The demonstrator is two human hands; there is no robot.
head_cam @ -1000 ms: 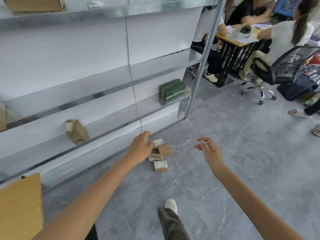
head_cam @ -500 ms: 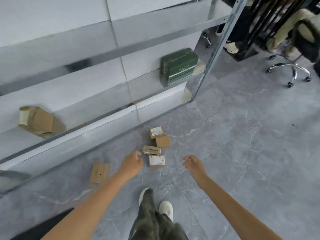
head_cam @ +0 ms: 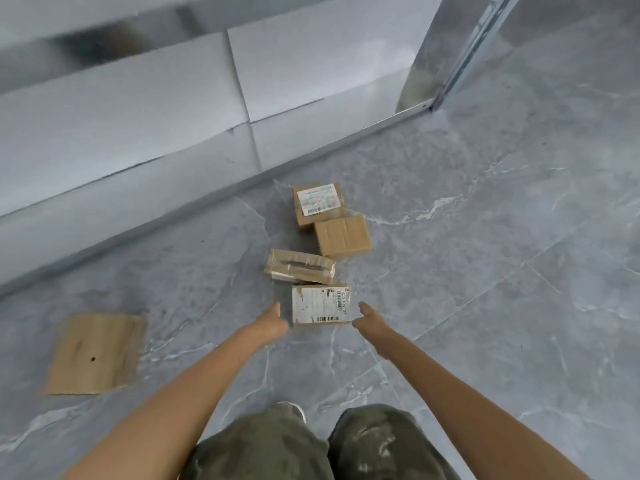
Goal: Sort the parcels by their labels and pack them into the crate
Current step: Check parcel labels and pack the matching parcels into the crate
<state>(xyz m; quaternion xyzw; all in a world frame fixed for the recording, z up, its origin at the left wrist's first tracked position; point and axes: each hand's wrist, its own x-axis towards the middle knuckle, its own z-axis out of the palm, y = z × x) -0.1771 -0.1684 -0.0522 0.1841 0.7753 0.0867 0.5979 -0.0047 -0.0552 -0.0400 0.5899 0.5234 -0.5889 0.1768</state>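
Several small cardboard parcels lie in a cluster on the grey floor. The nearest parcel shows a white label facing up. Behind it lies a taped parcel, then a plain brown parcel and a far labelled parcel. My left hand is just left of the nearest parcel, fingers apart, holding nothing. My right hand is just right of it, also empty with fingers spread. Whether either hand touches the parcel, I cannot tell. No crate is in view.
A flat piece of cardboard lies on the floor at the left. The bottom of a metal shelf unit runs along the back, with its upright post at the right. My knees are at the bottom edge.
The view has dropped much closer to the floor. Both hands have moved forward and down and now flank the nearest labelled parcel.
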